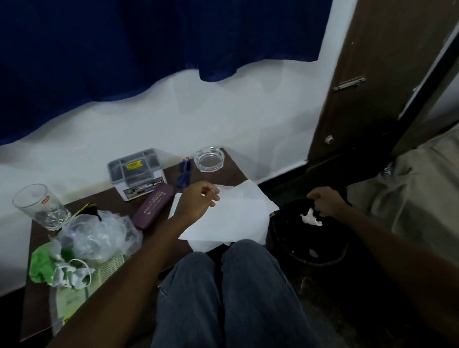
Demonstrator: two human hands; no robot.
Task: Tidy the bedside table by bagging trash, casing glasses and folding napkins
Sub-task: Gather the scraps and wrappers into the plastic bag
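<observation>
My left hand (196,200) is over the far edge of the white napkins (228,217), which lie spread on the table's right end. Its fingers are curled, and a small white scrap shows pinched at their tips. My right hand (325,199) grips the rim of a black trash bag (314,247) on the floor to the right of the table, with a crumpled white tissue (311,218) inside. A purple glasses case (153,205) lies shut left of the napkins. Blue glasses (184,172) lie behind it. Clear plastic wrap (99,237) and green crumpled trash (41,262) are heaped at the left.
On the brown bedside table (36,310) also stand a drinking glass (41,207) at the far left, a lidded plastic box (134,173) at the back and a glass ashtray (209,159) in the back right corner. My knees (223,291) are in front; a bed (430,200) is to the right.
</observation>
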